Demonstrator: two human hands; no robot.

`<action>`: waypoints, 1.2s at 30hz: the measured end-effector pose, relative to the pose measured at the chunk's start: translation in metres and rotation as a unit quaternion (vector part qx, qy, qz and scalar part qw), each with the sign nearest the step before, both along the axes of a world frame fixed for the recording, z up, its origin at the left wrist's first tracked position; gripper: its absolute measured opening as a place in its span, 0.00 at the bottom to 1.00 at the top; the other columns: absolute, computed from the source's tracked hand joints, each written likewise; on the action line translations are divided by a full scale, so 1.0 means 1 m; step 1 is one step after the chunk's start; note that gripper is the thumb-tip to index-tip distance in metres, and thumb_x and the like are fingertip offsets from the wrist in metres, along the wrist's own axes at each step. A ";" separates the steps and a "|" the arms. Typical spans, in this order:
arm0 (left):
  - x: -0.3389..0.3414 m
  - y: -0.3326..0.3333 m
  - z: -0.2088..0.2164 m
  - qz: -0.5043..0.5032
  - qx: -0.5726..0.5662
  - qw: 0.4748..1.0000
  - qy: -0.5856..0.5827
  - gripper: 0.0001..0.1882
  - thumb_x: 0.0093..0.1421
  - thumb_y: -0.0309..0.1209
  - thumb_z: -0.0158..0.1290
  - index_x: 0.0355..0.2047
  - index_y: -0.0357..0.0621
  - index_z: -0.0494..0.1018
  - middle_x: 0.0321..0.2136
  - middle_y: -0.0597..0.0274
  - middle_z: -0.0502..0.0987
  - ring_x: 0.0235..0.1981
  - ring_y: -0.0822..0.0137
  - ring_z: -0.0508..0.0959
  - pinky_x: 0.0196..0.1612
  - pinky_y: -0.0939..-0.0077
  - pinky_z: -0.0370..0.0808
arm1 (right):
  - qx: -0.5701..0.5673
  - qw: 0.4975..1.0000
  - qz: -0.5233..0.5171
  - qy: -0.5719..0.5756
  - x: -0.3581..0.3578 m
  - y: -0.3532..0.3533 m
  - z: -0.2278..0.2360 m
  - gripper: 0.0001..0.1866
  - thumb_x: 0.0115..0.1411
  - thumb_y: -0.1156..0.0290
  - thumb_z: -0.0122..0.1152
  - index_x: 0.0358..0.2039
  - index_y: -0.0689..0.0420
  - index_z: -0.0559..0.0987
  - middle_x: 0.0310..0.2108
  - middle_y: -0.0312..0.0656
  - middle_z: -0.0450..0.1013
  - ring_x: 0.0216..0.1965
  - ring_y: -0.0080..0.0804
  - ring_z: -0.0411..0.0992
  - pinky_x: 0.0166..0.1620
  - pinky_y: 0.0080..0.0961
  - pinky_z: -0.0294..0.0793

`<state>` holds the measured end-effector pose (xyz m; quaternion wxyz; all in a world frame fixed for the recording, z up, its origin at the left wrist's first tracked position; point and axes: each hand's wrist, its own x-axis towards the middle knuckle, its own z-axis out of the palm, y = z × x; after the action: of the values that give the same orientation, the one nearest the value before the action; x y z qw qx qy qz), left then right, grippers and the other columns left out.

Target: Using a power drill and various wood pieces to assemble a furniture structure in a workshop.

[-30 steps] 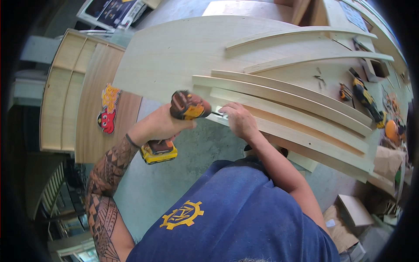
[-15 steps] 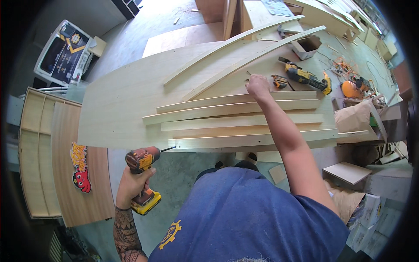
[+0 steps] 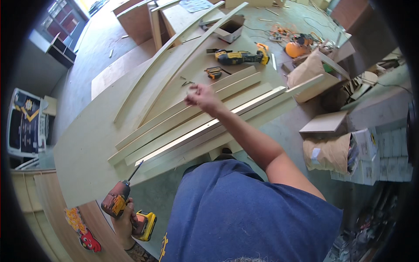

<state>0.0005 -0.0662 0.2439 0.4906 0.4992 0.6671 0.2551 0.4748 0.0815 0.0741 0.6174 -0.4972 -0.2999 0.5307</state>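
Observation:
My left hand [image 3: 124, 223] grips a red and black cordless impact driver [image 3: 117, 197] with a yellow battery at its base. Its long bit points at the left end of the nearest raised wooden strip [image 3: 183, 139]; whether the tip touches the wood is unclear. Over the strips farther back hovers my right hand [image 3: 201, 99], fingers pinched together. Anything between those fingertips is too small to make out. Just beyond them lie several loose screws [image 3: 187, 83] on the pale plywood sheet [image 3: 83, 161].
Two long curved strips [image 3: 163, 85] lie farther back. A yellow and black power tool [image 3: 240, 57], a small yellow and black item [image 3: 214, 73] and an open cardboard box [image 3: 235, 31] stand at the far side. Brown paper sacks [image 3: 327, 153] sit at the right.
The view has turned, so the sheet and strips now slant. My right hand has drawn back from the screws toward the strips. The driver stays by the strip's left end.

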 end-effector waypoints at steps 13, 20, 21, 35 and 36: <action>0.093 0.043 -0.072 -0.265 0.186 0.938 -0.120 0.17 0.60 0.28 0.71 0.47 0.41 0.79 0.37 0.64 0.85 0.37 0.70 0.84 0.41 0.71 0.83 | -0.003 0.922 -0.078 0.378 -0.039 -0.131 0.042 0.08 0.76 0.73 0.58 0.51 0.61 0.78 0.46 0.48 0.82 0.50 0.38 0.83 0.56 0.33 0.89; 0.147 0.039 -0.084 -0.270 0.107 0.940 -0.177 0.17 0.61 0.28 0.70 0.49 0.41 0.81 0.39 0.62 0.86 0.39 0.71 0.85 0.42 0.70 0.83 | 0.033 0.923 -0.066 0.378 -0.002 -0.164 0.051 0.08 0.77 0.73 0.56 0.48 0.63 0.81 0.45 0.48 0.83 0.48 0.35 0.84 0.53 0.26 0.90; 0.157 0.038 -0.086 -0.281 0.119 0.938 -0.167 0.17 0.61 0.28 0.70 0.49 0.41 0.81 0.39 0.62 0.86 0.39 0.71 0.85 0.42 0.70 0.83 | 0.034 0.920 -0.070 0.383 0.007 -0.167 0.051 0.08 0.77 0.73 0.56 0.47 0.63 0.81 0.45 0.48 0.83 0.48 0.34 0.84 0.53 0.25 0.90; 0.364 -0.040 -0.104 -0.216 0.036 0.964 -0.149 0.19 0.67 0.27 0.61 0.57 0.40 0.79 0.32 0.73 0.78 0.30 0.82 0.75 0.33 0.83 0.73 | -0.016 0.907 -0.066 0.416 0.204 -0.210 0.022 0.07 0.76 0.73 0.58 0.49 0.62 0.77 0.48 0.50 0.82 0.50 0.39 0.84 0.53 0.30 0.90; 0.373 -0.045 -0.105 -0.211 0.031 0.966 -0.144 0.19 0.67 0.27 0.61 0.57 0.40 0.79 0.32 0.73 0.78 0.30 0.82 0.75 0.33 0.83 0.73 | -0.018 0.902 -0.056 0.428 0.212 -0.211 0.020 0.07 0.77 0.72 0.57 0.50 0.61 0.76 0.48 0.49 0.82 0.49 0.38 0.84 0.52 0.32 0.90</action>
<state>0.3731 -0.1110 0.1390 0.6086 0.6018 0.4604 0.2355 0.6866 -0.1295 0.0943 0.7058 -0.2487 0.0310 0.6625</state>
